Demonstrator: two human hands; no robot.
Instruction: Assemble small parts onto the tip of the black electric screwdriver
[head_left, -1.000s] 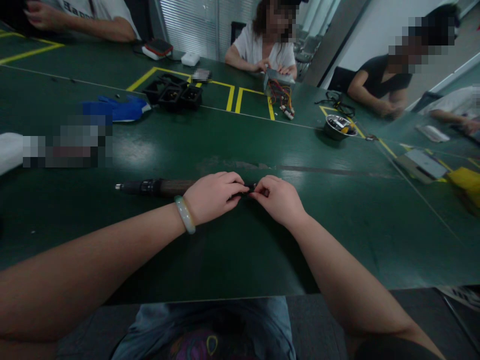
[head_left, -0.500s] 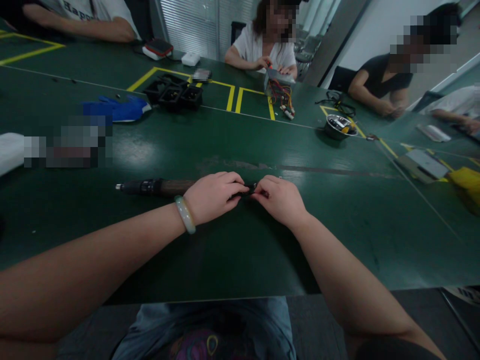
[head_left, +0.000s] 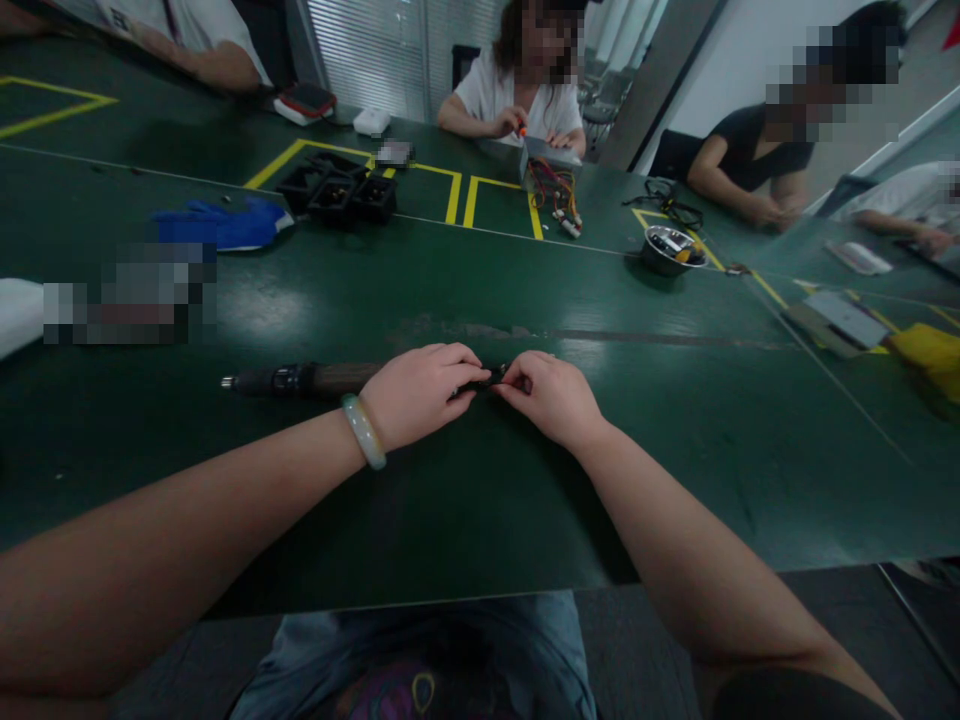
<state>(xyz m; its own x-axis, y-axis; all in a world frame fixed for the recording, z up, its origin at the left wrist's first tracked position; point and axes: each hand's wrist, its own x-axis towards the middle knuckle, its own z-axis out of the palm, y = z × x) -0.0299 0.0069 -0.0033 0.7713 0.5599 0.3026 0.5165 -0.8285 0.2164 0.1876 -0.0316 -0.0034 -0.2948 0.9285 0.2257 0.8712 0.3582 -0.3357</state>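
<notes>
A dark electric screwdriver [head_left: 300, 380], long and straight, lies sideways on the green table with its metal tip towards the left. My left hand [head_left: 420, 392] is closed over its rear part, fingers wrapped round it from above; a pale green bangle [head_left: 364, 432] circles that wrist. Right at the tool's back end, my right hand [head_left: 555, 400] pinches thumb and fingers together at a small dark part. The fingers hide most of that part, so I cannot tell what it is.
Beyond my hands are a blue glove [head_left: 225, 224], black compartment boxes [head_left: 334, 190] and a metal bowl [head_left: 671, 252] of small parts. Across the table a person works on a grey metal box [head_left: 547, 160] with coloured wires. A yellow cloth-like item [head_left: 926, 360] lies far right.
The view has shifted slightly, so most things sit a little further left. Both hands keep their hold at the tool's rear end. At the upper left, another person's arm has moved.
</notes>
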